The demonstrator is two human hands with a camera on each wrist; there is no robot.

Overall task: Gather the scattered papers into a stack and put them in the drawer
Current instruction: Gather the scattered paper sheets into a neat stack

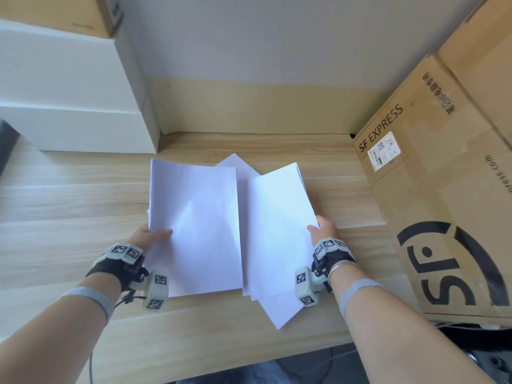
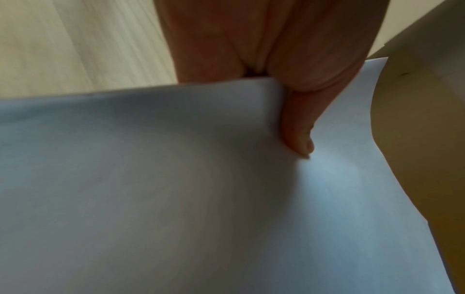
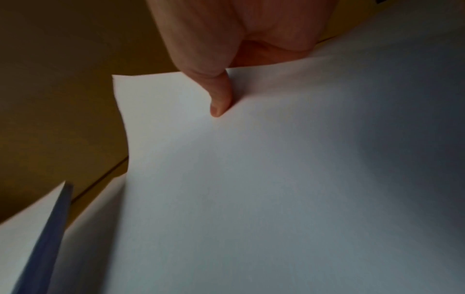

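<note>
Several white paper sheets lie overlapping on the wooden desk (image 1: 69,195). My left hand (image 1: 155,235) pinches the left edge of the left sheets (image 1: 196,228), thumb on top; the left wrist view shows that thumb (image 2: 299,137) pressed on the paper (image 2: 176,199). At the right edge of the right sheets (image 1: 279,225), my right hand (image 1: 321,231) pinches them; its thumb (image 3: 220,101) lies on the paper (image 3: 276,189) in the right wrist view. More sheets stick out behind (image 1: 235,162) and below (image 1: 279,311). No drawer is in view.
A large cardboard box (image 1: 443,206) marked SF EXPRESS stands close on the right. White boxes (image 1: 69,92) are stacked at the back left, with a brown carton (image 1: 55,12) on top. A wall (image 1: 263,51) closes the back.
</note>
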